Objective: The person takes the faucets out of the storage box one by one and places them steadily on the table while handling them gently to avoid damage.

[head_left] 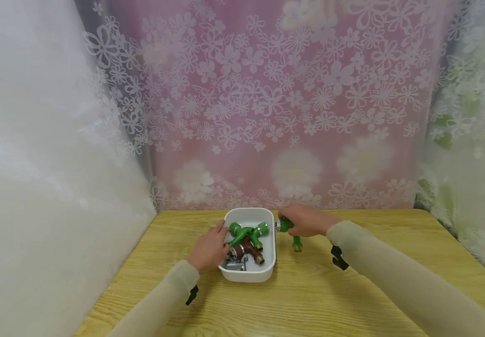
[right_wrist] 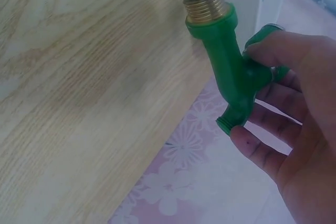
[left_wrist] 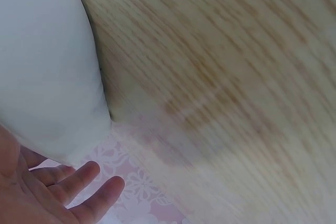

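Observation:
My right hand grips a green tap with a brass threaded end, just beyond the right wall of a white plastic tub. In the right wrist view the thumb and fingers are round its handle side, and the threaded end points up. On the tub's left rim is my left hand, thumb over the edge and fingers along the outer wall; the left wrist view shows the other fingers loosely extended. Inside the tub lie green taps, a brown tap and a grey metallic piece, partly hidden.
The tub stands on a wood-grain table, near its far edge. A pink floral curtain hangs behind the table, with a whitish sheet on the left and a pale floral one on the right.

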`<state>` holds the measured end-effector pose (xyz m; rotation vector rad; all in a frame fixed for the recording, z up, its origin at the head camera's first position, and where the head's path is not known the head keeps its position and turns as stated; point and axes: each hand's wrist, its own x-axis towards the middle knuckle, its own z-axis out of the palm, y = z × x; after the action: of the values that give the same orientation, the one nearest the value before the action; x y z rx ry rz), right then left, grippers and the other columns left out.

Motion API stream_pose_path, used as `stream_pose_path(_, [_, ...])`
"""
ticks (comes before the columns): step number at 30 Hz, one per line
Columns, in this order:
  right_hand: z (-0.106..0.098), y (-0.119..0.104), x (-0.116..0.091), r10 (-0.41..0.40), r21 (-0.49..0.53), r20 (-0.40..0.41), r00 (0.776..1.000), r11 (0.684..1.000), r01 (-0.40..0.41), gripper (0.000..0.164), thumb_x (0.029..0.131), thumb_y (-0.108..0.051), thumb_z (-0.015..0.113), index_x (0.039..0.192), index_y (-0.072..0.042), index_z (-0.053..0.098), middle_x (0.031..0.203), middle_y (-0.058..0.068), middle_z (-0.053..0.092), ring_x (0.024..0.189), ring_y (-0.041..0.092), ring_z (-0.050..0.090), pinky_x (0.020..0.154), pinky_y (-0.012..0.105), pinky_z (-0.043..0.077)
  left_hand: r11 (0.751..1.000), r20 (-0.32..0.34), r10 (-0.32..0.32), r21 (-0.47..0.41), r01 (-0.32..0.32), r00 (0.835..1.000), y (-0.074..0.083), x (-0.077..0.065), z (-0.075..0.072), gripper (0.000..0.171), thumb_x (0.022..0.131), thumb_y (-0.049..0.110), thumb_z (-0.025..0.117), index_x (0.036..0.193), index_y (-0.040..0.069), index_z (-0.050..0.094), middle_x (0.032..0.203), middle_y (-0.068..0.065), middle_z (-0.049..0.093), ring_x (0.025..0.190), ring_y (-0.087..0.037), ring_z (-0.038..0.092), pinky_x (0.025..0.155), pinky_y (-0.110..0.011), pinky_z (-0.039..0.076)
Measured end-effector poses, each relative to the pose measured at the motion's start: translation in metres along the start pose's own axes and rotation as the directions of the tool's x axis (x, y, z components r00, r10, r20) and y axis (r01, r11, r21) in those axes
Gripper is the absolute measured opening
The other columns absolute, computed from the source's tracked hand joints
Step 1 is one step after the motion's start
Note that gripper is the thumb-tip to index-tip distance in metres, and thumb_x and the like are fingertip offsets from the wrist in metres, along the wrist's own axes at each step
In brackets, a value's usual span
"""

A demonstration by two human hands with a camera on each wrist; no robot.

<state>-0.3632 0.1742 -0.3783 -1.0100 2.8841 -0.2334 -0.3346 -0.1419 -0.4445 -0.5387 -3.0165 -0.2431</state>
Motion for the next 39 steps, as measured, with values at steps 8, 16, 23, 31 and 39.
stream_pose_path(8, [0.015, 0.015, 0.000, 0.030, -0.012, 0.021, 0.999, 0.999, -0.030, 0.027, 0.090, -0.017, 0.075, 0.114, -0.013, 0.064, 0.092, -0.007, 0.062, 0.078, 0.009, 0.056, 0.070, 0.030, 0.050, 1.000, -0.010, 0.016, -0.012, -0.016, 1.000, 0.000, 0.001, 0.004, 0.050, 0.101, 0.027, 0.054, 0.148, 0.009, 0.047, 0.165, -0.015, 0.027, 0.145, -0.036, 0.040, 0.109, -0.054, 0.044])
stream_pose_path(16, [0.030, 0.022, 0.004, 0.045, 0.036, 0.057, 0.997, 0.998, -0.047, 0.022, 0.091, -0.014, 0.074, 0.109, -0.013, 0.062, 0.090, -0.005, 0.061, 0.076, 0.011, 0.054, 0.068, 0.032, 0.049, 0.999, -0.029, 0.033, -0.012, -0.034, 0.999, -0.002, 0.001, 0.007, 0.052, 0.101, 0.026, 0.054, 0.149, 0.009, 0.046, 0.165, -0.015, 0.026, 0.144, -0.035, 0.041, 0.108, -0.053, 0.046])
stream_pose_path(23, [0.038, 0.022, 0.009, 0.052, 0.021, 0.079, 0.996, 0.998, -0.054, 0.019, 0.091, -0.014, 0.072, 0.107, -0.016, 0.062, 0.089, -0.007, 0.060, 0.076, 0.010, 0.054, 0.068, 0.031, 0.048, 0.999, -0.038, 0.036, -0.017, -0.036, 0.999, -0.001, 0.002, 0.008, 0.051, 0.101, 0.026, 0.056, 0.148, 0.009, 0.047, 0.164, -0.014, 0.028, 0.143, -0.035, 0.042, 0.107, -0.053, 0.047])
stream_pose_path(31, [0.040, 0.019, 0.017, 0.056, 0.012, 0.086, 0.995, 0.998, -0.057, 0.020, 0.091, -0.011, 0.072, 0.109, -0.013, 0.063, 0.090, -0.004, 0.061, 0.078, 0.012, 0.055, 0.070, 0.034, 0.050, 0.999, -0.038, 0.030, -0.017, -0.031, 0.999, 0.000, 0.001, 0.005, 0.051, 0.100, 0.025, 0.056, 0.148, 0.008, 0.047, 0.164, -0.016, 0.028, 0.143, -0.035, 0.042, 0.107, -0.053, 0.046])
stream_pose_path(39, [0.052, 0.020, 0.027, 0.082, 0.013, 0.105, 0.991, 0.996, -0.084, 0.026, 0.092, -0.011, 0.070, 0.117, -0.012, 0.064, 0.094, -0.004, 0.063, 0.081, 0.013, 0.056, 0.074, 0.036, 0.050, 1.000, -0.035, 0.015, -0.015, -0.016, 0.999, -0.002, -0.001, 0.005, 0.051, 0.100, 0.025, 0.057, 0.148, 0.008, 0.047, 0.165, -0.016, 0.027, 0.143, -0.035, 0.042, 0.109, -0.052, 0.045])
